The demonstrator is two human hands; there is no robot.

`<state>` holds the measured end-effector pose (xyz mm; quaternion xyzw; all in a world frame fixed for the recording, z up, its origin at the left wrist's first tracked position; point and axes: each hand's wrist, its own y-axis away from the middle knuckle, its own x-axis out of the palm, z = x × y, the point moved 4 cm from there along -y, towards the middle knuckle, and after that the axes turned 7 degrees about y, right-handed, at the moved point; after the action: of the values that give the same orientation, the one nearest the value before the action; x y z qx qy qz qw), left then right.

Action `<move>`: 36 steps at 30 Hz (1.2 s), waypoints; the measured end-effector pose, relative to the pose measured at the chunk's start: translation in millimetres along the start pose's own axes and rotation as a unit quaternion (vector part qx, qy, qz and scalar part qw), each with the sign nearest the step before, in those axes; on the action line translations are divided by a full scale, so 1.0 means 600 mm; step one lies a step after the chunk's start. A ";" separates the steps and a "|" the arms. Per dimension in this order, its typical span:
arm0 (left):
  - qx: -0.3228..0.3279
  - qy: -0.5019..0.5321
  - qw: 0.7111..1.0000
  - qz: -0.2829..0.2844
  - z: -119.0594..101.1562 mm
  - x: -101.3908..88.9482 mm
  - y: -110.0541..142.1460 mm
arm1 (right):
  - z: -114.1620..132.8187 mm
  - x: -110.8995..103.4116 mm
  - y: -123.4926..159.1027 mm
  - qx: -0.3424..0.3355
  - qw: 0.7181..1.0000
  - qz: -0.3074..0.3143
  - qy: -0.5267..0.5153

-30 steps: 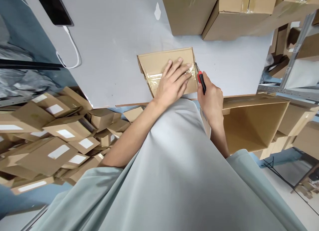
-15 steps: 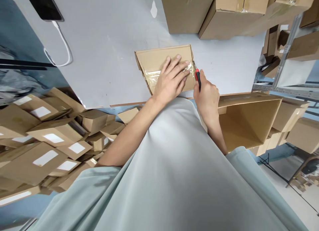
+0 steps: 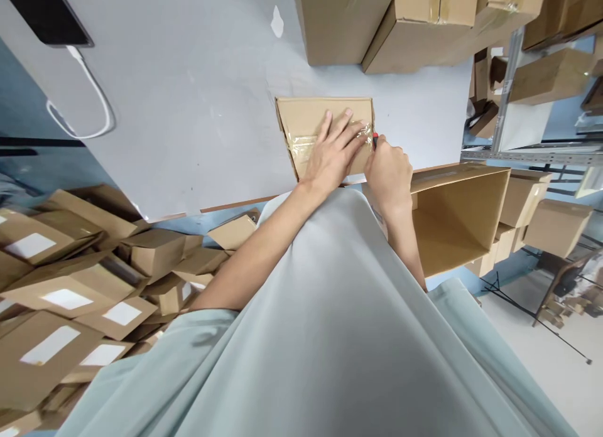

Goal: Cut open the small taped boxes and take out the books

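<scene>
A small cardboard box (image 3: 325, 113) lies on the pale table near its front edge, with clear tape (image 3: 301, 147) running across its top. My left hand (image 3: 334, 147) rests flat on the box, fingers spread over the tape. At the box's right edge, my right hand (image 3: 390, 170) is closed around a red and black box cutter (image 3: 375, 140). Most of the cutter's handle is hidden by the fingers, and its blade cannot be made out against the box edge.
Larger cardboard boxes (image 3: 348, 26) stand at the table's back right. A phone (image 3: 47, 13) with a white cable (image 3: 97, 88) lies at the left. Many labelled boxes (image 3: 70, 296) are heaped below left. An open carton (image 3: 459, 217) sits at the right, near a metal shelf (image 3: 504, 91).
The box has turned slightly on the table under my left hand. My right hand and the cutter have drawn closer toward me along the box's right edge. The camera view has shifted.
</scene>
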<state>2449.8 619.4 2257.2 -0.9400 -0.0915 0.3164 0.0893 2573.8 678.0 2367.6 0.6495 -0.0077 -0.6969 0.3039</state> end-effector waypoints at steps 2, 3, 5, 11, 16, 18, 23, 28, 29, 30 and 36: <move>-0.003 0.011 1.000 0.003 0.001 0.008 0.000 | 0.001 -0.012 0.011 0.019 1.000 0.016 0.016; -0.012 0.022 1.000 0.009 0.000 0.010 0.001 | 0.003 -0.016 0.017 0.027 0.999 0.023 0.019; -0.027 0.045 0.998 0.026 -0.005 0.011 0.002 | 0.008 -0.020 0.028 0.048 0.998 0.036 0.028; -0.017 0.043 0.997 0.057 -0.029 0.002 0.001 | 0.024 -0.018 0.050 0.102 0.993 0.035 0.038; -0.032 0.062 0.997 0.037 -0.030 0.004 -0.003 | 0.033 -0.009 0.070 0.129 0.990 0.048 0.028; -0.035 0.068 0.996 0.038 -0.031 0.008 0.000 | 0.031 -0.002 0.081 0.139 0.988 0.060 0.031; -0.042 0.116 0.992 0.019 -0.030 0.007 0.005 | 0.015 0.016 0.093 0.149 0.987 0.047 0.021; -0.039 0.127 0.991 0.013 -0.033 0.003 0.010 | -0.010 0.025 0.114 0.136 0.990 0.026 0.000; -0.038 0.121 0.992 0.016 -0.034 0.003 0.011 | -0.013 0.023 0.118 0.132 0.991 0.023 0.001; -0.038 0.114 0.993 0.020 -0.034 0.002 0.012 | -0.016 0.020 0.122 0.129 0.991 0.021 0.004; -0.058 0.109 0.992 0.025 -0.037 -0.007 0.010 | -0.022 -0.016 0.142 0.123 0.986 0.103 0.041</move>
<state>2460.7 610.0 2275.5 -0.9744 -0.0755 0.2088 0.0363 2620.5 617.8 2408.9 0.7057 -0.1474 -0.6285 0.2921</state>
